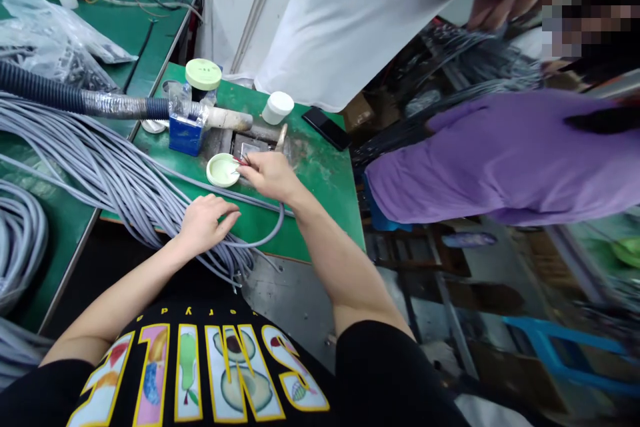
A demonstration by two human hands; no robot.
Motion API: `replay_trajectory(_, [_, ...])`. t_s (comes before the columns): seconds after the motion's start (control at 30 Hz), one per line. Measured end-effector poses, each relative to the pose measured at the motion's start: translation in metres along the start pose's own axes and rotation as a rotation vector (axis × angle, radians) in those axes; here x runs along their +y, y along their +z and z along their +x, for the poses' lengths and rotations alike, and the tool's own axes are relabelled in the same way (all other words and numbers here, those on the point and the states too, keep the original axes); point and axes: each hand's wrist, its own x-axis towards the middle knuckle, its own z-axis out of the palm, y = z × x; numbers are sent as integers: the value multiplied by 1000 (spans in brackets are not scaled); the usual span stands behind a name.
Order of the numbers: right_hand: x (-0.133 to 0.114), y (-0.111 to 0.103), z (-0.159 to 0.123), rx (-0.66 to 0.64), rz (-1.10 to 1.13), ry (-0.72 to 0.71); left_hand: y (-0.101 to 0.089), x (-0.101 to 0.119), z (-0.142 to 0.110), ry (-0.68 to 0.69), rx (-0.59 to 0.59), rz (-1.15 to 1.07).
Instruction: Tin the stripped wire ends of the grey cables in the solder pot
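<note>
My right hand (273, 175) pinches the end of a grey cable (275, 232), which loops out below the wrist. Thin coloured wires (240, 161), one of them red, stick out past the fingertips. Their tips are over a shallow cream dish (223, 170). Just behind the fingers sits a small metal solder pot (254, 149) on a stained patch. My left hand (207, 223) is over a thick bundle of grey cables (125, 180), thumb apart from loosely bent fingers, with nothing visible in it. Whether it presses on the bundle is unclear.
A ribbed hose (60, 90) with a pale nozzle (230, 119) lies by a blue box (185, 133). Around them stand a lidded jar (203, 75), a white tub (278, 107) and a black phone (326, 128). People in white (320, 27) and purple (500, 153) are close by.
</note>
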Motion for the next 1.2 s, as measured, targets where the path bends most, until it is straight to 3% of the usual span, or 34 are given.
replay_trajectory(0.1, [-6,6,21,-166,-225,-16,5,-1,-1,26,1,45])
replay_trajectory(0.2, [-12,12,31,-253,-332,-51,5,-1,-2,38,20,45])
replay_trajectory(0.67, [-16,25,39,-350,-442,-19,6,-1,-2,95,76,34])
replay_trajectory(0.8, [-10,12,34,-294,-430,8,6,-1,-2,103,95,39])
replay_trajectory(0.93, [15,-1,32,-139,-449,180,5,0,-1,107,134,23])
replay_trajectory(1.07, [40,4,37,-134,-458,341,4,0,0,129,186,6])
replay_trajectory(1.2, [50,16,45,-135,-444,430,4,1,0,122,201,-5])
